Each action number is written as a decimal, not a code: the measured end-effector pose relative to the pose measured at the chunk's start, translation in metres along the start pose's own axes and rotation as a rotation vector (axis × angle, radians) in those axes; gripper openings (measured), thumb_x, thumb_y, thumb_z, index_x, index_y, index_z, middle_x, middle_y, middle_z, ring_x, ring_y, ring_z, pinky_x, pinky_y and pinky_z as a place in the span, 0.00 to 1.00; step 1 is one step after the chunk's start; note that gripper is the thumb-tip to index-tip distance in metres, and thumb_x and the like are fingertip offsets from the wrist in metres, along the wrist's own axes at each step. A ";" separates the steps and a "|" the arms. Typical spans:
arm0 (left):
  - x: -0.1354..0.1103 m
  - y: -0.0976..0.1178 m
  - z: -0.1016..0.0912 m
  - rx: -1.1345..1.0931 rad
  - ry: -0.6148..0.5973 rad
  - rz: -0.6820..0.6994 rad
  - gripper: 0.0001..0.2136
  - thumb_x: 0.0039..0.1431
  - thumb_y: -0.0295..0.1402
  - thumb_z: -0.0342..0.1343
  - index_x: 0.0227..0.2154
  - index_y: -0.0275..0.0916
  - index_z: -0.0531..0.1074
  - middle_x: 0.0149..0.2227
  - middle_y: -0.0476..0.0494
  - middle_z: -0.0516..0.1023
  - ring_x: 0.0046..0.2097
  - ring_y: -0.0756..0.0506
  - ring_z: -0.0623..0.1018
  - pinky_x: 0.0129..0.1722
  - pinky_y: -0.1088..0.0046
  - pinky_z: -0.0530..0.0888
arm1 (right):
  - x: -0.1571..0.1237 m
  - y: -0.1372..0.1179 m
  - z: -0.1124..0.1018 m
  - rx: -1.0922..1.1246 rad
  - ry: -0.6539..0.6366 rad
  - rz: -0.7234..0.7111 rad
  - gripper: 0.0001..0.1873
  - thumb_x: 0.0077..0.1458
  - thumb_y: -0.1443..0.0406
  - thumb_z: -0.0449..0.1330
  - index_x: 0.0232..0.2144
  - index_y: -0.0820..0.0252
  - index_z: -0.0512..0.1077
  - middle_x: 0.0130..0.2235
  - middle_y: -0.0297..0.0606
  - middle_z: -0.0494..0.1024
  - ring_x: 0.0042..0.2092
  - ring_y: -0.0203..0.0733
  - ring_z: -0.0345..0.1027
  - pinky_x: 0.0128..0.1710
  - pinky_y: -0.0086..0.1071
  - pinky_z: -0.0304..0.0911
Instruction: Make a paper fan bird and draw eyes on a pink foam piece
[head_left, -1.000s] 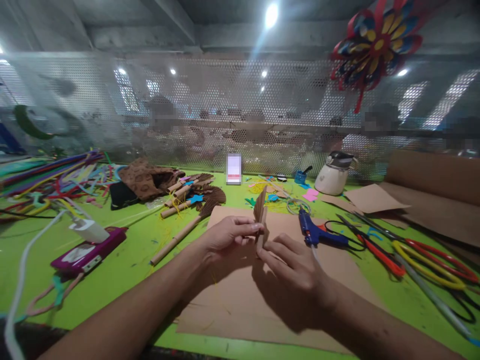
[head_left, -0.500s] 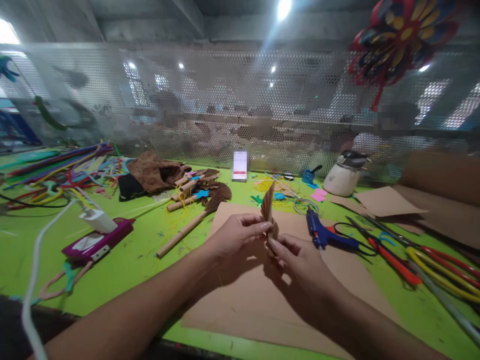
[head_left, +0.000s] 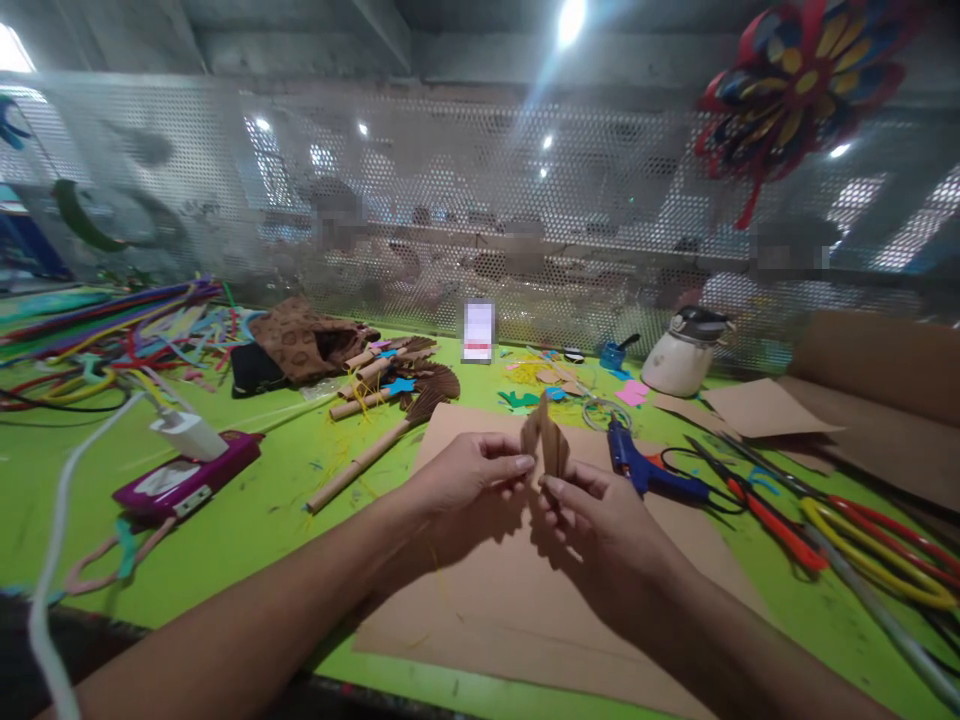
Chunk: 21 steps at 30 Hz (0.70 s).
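Observation:
Both of my hands meet over a large brown paper sheet (head_left: pixel 495 600) on the green table (head_left: pixel 285 500). My left hand (head_left: pixel 465 475) pinches the left side of a small pleated brown paper piece (head_left: pixel 546 440). My right hand (head_left: pixel 592 510) pinches its right side with thumb and fingertips. The pleats stand upright and spread apart at the top like a little fan.
A blue glue gun (head_left: pixel 637 465) lies just right of my hands, with scissors (head_left: pixel 757 505) and coloured strips beyond. Rolled paper brooms (head_left: pixel 375 425), a magenta phone with charger (head_left: pixel 184 480), coloured foam strips (head_left: pixel 112 340), a white kettle (head_left: pixel 686 350) and a perforated screen (head_left: pixel 450 210) surround the area.
The folded paper was pressed flat and upright between my fingers; now its pleats have opened into a fan. My hands have drawn slightly apart.

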<state>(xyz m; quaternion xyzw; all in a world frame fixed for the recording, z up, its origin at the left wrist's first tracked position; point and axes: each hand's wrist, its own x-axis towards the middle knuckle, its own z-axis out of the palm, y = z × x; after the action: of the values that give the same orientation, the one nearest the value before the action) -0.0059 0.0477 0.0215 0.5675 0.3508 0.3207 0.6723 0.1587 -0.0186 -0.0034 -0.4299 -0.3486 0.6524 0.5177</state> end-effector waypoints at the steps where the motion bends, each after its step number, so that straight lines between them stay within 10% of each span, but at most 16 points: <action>1: 0.000 0.000 0.001 0.012 -0.021 0.014 0.10 0.49 0.35 0.64 0.29 0.33 0.73 0.26 0.47 0.71 0.27 0.52 0.68 0.28 0.76 0.63 | -0.002 -0.001 0.003 -0.010 0.024 -0.002 0.08 0.50 0.61 0.65 0.31 0.59 0.72 0.28 0.33 0.71 0.27 0.31 0.61 0.27 0.26 0.57; 10: -0.002 -0.007 0.011 -0.231 -0.137 0.012 0.08 0.45 0.25 0.54 0.31 0.34 0.71 0.27 0.44 0.72 0.24 0.50 0.71 0.23 0.74 0.69 | 0.000 0.009 0.012 -0.149 0.020 -0.204 0.11 0.47 0.59 0.66 0.31 0.61 0.74 0.30 0.37 0.73 0.32 0.38 0.63 0.30 0.31 0.58; 21: 0.001 -0.010 0.001 -0.224 0.029 -0.053 0.08 0.42 0.24 0.46 0.28 0.37 0.65 0.21 0.43 0.75 0.18 0.49 0.71 0.18 0.77 0.67 | -0.009 0.001 0.019 -0.068 0.068 -0.041 0.08 0.51 0.60 0.64 0.29 0.57 0.70 0.24 0.29 0.65 0.25 0.30 0.55 0.28 0.28 0.55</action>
<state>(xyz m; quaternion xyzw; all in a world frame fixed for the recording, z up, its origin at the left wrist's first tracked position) -0.0043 0.0464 0.0121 0.4746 0.3373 0.3484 0.7346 0.1421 -0.0280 0.0052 -0.4618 -0.3614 0.6146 0.5276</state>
